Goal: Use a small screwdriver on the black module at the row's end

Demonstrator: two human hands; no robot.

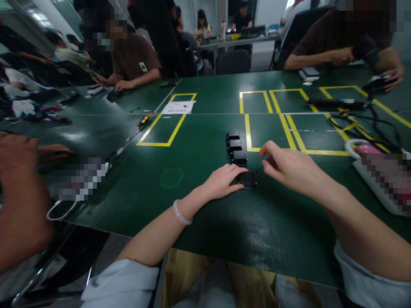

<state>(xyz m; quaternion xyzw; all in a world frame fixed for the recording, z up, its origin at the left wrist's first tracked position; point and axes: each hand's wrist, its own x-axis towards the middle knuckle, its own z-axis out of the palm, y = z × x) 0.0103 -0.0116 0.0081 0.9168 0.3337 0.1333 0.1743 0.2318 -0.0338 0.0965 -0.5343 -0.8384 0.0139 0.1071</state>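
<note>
Green table (199, 222), marked with yellow tape rectangles (167, 124).

Far left: a co-worker's forearm and hand (19, 158), resting at the table edge; just beside it a face mask (61, 209).

Left of centre: yellow-handled screwdriver (141, 123) lying at the corner of the left rectangle; white paper sheet (178, 107) inside that rectangle's far end.

Centre: left hand (221, 182), wrist with pale bangle (181, 214), fingers flat and loosely spread, pressing on the nearest small black box (248, 180). Three more black boxes (235, 145) in a row beyond it, touching or nearly so.

Right of centre: right hand (289, 169), fingers pinched shut on a thin dark tool (261, 169), tip at the nearest box's right edge; exact kind of tool too small to tell.

Right: black cables (356, 124) and a dark pen-like tool (337, 102) across the taped rectangles; white tray (372, 188) at the right edge, contents blurred.

Far side: seated co-workers' hands on the table.
</note>
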